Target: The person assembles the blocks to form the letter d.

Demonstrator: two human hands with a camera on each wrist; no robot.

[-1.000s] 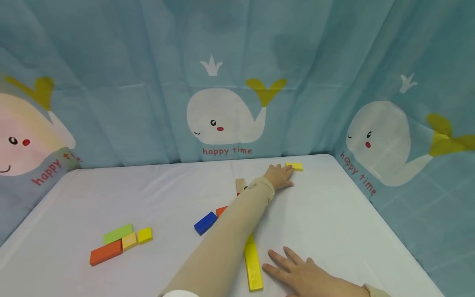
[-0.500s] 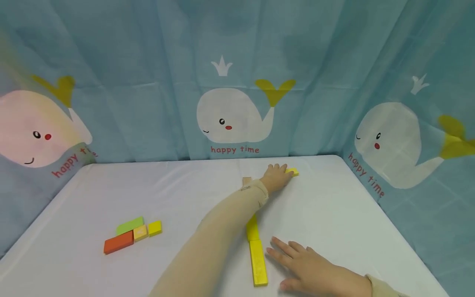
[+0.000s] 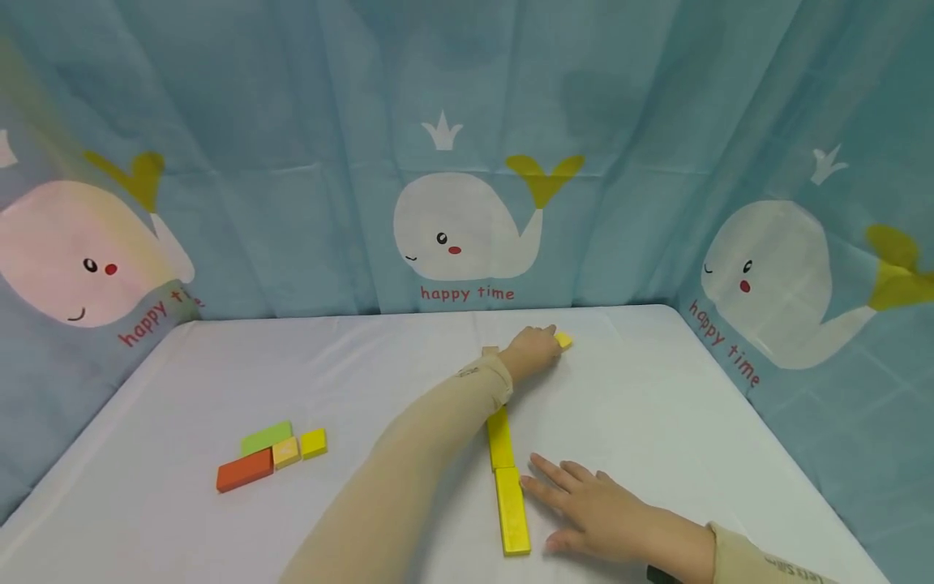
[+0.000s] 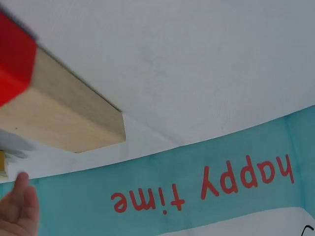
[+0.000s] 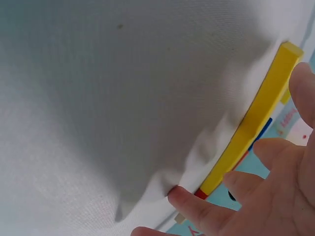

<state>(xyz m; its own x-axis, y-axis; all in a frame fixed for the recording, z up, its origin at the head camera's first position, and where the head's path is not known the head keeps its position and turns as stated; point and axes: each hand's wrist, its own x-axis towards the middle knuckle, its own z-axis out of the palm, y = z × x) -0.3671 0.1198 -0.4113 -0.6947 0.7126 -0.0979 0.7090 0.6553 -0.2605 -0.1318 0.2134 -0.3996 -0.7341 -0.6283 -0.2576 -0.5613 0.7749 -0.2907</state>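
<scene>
At the far side of the white table, my left hand (image 3: 531, 354) grips the left end of a small yellow block (image 3: 564, 341) with curled fingers. The left wrist view catches only two fingertips (image 4: 22, 204) and a sliver of that block (image 4: 2, 164). A plain wooden block (image 4: 74, 108) and a red block (image 4: 15, 64) are close beside this wrist. My right hand (image 3: 601, 515) lies with spread fingers just right of two long yellow blocks, the nearer one (image 3: 514, 511) and the farther one (image 3: 500, 438), set end to end. My left sleeve hides part of the row.
On the left lie a green block (image 3: 266, 438), an orange-red block (image 3: 245, 470), a pale yellow block (image 3: 286, 452) and a yellow square block (image 3: 314, 443). Blue whale-print curtains (image 3: 292, 227) border the table. A blue block (image 5: 263, 130) shows past the row in the right wrist view.
My left hand has drawn its fingers in, and the small yellow block has come left and nearer with it. The right hand stays beside the row. The head view has turned slightly left.
</scene>
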